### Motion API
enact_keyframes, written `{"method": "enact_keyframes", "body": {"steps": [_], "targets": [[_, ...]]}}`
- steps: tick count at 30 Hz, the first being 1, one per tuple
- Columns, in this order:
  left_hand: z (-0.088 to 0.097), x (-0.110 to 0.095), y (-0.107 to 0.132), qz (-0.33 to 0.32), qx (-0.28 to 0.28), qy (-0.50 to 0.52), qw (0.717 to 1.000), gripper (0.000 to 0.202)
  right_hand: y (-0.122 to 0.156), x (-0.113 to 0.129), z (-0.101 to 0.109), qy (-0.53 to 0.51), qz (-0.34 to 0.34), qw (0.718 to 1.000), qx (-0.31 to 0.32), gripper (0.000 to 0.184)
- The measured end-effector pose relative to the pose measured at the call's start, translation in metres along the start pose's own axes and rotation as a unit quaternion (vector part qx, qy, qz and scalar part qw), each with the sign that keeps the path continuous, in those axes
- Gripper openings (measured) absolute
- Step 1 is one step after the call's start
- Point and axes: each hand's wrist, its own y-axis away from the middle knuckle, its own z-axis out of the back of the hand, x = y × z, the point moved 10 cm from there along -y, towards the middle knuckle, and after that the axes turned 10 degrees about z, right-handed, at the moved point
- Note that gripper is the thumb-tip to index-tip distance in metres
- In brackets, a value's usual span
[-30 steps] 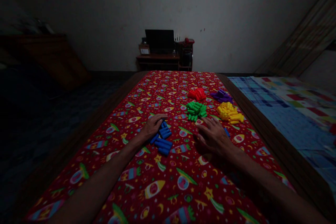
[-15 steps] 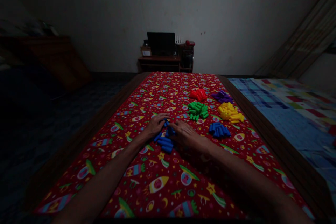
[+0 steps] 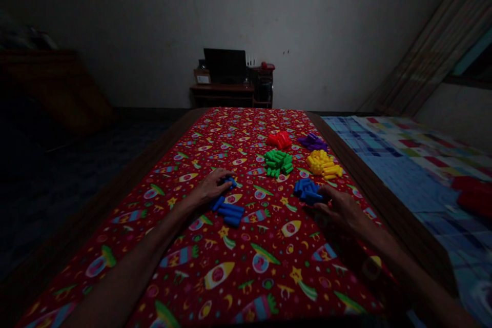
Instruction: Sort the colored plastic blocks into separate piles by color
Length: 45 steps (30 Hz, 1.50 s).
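Note:
My left hand (image 3: pixel 213 185) rests on the patterned cloth, its fingers curled around a small blue cylinder (image 3: pixel 231 182). Just below it lie several more blue cylinders (image 3: pixel 231 213), some side by side. On the right, my right hand (image 3: pixel 340 208) pinches a blue cylinder (image 3: pixel 313 198) between thumb and fingers, right against a heap of blue cylinders (image 3: pixel 303 187). The pieces look like short, smooth plastic tubes; their exact kind is too small to make out.
Beyond my right hand are heaps of yellow (image 3: pixel 323 163), green (image 3: pixel 278 163), red (image 3: pixel 279 140) and purple cylinders (image 3: pixel 313 142). A red cloth (image 3: pixel 265 238) covers the long table. A monitor (image 3: pixel 225 65) stands on a far desk; a bed (image 3: pixel 392 164) is at the right.
My right hand has moved right from the near blue pieces to the blue heap, carrying a blue cylinder. My left hand stays by the near pieces. The view has turned slightly right.

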Motion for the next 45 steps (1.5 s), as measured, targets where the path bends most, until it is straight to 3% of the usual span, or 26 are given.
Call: {"method": "enact_keyframes", "body": {"steps": [4,8,11,14,17,19,22,25,28,30,35,38,41,45], "targets": [[0.010,0.004,0.002,0.052,-0.025,0.080,0.995,0.048,0.007,-0.014,0.013,0.101,-0.022,0.994,-0.037,0.030],[0.012,0.003,0.008,0.118,-0.013,0.214,0.970,0.058,-0.001,0.004,0.024,0.189,-0.017,0.978,-0.087,0.036],[0.001,-0.010,0.015,0.149,0.023,0.287,0.946,0.061,-0.020,0.043,0.014,0.133,0.042,0.986,-0.096,0.030],[-0.013,-0.039,0.022,0.112,0.048,0.279,0.953,0.054,-0.044,0.098,-0.009,0.013,0.151,0.985,-0.084,0.021],[-0.030,-0.064,0.031,0.063,0.066,0.247,0.965,0.047,-0.062,0.140,-0.038,-0.023,0.226,0.973,-0.051,0.039],[-0.039,-0.075,0.037,0.038,0.073,0.228,0.970,0.044,-0.068,0.151,-0.054,0.004,0.243,0.970,-0.023,0.043],[-0.044,-0.087,0.042,-0.002,0.094,0.197,0.976,0.039,-0.071,0.142,-0.059,0.058,0.235,0.970,-0.017,0.036],[-0.033,-0.087,0.040,-0.030,0.101,0.146,0.984,0.039,-0.067,0.114,-0.039,0.111,0.210,0.970,-0.054,0.036],[-0.012,-0.070,0.038,-0.031,0.113,0.029,0.993,0.042,-0.061,0.078,-0.012,0.177,0.162,0.968,-0.078,0.030],[-0.004,-0.055,0.041,-0.021,0.156,-0.046,0.986,0.044,-0.057,0.053,-0.001,0.208,0.118,0.968,-0.068,0.026],[0.005,-0.039,0.055,-0.021,0.211,-0.134,0.968,0.050,-0.047,0.019,-0.004,0.231,0.081,0.969,-0.029,0.023],[-0.003,-0.040,0.057,-0.014,0.209,-0.162,0.964,0.039,-0.048,0.028,-0.004,0.197,0.110,0.973,-0.055,0.026],[-0.014,-0.042,0.052,-0.015,0.193,-0.176,0.965,0.028,-0.058,0.061,-0.014,0.131,0.157,0.977,-0.056,0.030],[-0.026,-0.045,0.044,-0.060,0.168,-0.149,0.973,0.022,-0.071,0.126,-0.065,0.062,0.230,0.971,0.024,0.034]]}}
